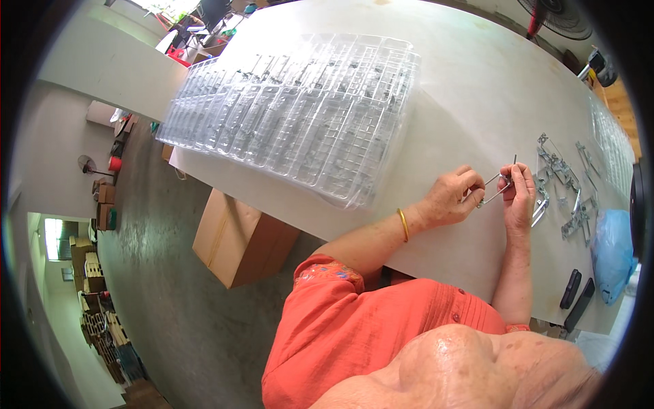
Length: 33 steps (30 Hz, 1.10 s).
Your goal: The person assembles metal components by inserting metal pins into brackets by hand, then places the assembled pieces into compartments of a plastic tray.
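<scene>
Between my two hands is a small metal piece made of thin rods (493, 193), held just above the white table (470, 95). My left hand (451, 198), with a yellow bangle at its wrist, pinches one end of the piece. The fingers of my right hand (520, 194) are closed on the other end, and a short dark rod sticks up above the fingertips. Just right of that hand lies a loose pile of similar metal linkage parts (564, 178). How the held piece is joined is too small to make out.
Clear plastic trays (293, 129) with rows of metal parts lie on the table at the left. A blue plastic bag (613, 249) and two dark narrow objects (578, 300) sit at the right. A cardboard box (238, 238) stands below the table's left edge.
</scene>
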{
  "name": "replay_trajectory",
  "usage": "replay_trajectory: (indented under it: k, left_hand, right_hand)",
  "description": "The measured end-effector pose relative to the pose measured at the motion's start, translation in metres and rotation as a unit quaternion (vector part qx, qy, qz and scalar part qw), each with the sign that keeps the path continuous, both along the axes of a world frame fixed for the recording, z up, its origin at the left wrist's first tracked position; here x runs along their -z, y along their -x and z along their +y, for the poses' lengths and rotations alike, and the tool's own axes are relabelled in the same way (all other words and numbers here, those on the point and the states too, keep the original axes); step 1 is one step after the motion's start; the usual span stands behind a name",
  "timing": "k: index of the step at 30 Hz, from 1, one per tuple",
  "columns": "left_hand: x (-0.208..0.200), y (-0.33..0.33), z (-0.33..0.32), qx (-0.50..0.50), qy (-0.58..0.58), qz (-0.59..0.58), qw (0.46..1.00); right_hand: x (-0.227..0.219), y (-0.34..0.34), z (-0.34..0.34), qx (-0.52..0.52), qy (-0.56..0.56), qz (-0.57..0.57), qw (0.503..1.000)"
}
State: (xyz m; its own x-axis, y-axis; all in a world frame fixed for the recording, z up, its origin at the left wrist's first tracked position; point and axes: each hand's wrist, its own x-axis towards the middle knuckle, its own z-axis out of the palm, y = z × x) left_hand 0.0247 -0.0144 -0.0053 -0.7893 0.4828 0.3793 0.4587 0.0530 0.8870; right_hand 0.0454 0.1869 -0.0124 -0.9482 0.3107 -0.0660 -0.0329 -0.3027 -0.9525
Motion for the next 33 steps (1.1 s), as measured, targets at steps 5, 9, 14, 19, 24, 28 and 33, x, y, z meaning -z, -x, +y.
replay_trajectory:
  k: [5, 9, 14, 19, 24, 28, 33]
  left_hand:
    - [0.001, -0.002, 0.000, 0.051, -0.017, 0.008, 0.999]
    - [0.001, -0.003, 0.000, 0.077, -0.002, 0.018, 0.997]
    - [0.006, -0.003, 0.001, 0.090, 0.006, 0.065, 0.994]
    - [0.008, -0.002, 0.001, 0.079, 0.012, 0.081, 0.994]
    - [0.006, -0.002, 0.004, 0.079, 0.001, 0.084, 0.993]
    - [0.004, -0.006, 0.003, 0.077, -0.018, 0.059, 0.995]
    - [-0.017, -0.016, 0.002, 0.072, -0.043, 0.053, 0.995]
  right_hand:
    - [0.008, 0.002, 0.007, -0.028, 0.036, 0.004, 0.999]
    - [0.007, 0.003, 0.006, -0.032, 0.040, -0.006, 0.999]
    - [0.007, 0.004, 0.006, -0.056, 0.034, -0.014, 0.998]
    - [0.006, 0.005, 0.002, -0.026, 0.040, -0.023, 0.999]
    - [0.014, 0.007, 0.009, 0.004, 0.044, -0.030, 0.999]
    - [0.022, 0.012, 0.009, 0.021, 0.071, -0.015, 0.997]
    - [0.019, 0.009, 0.003, 0.021, 0.039, -0.004, 0.999]
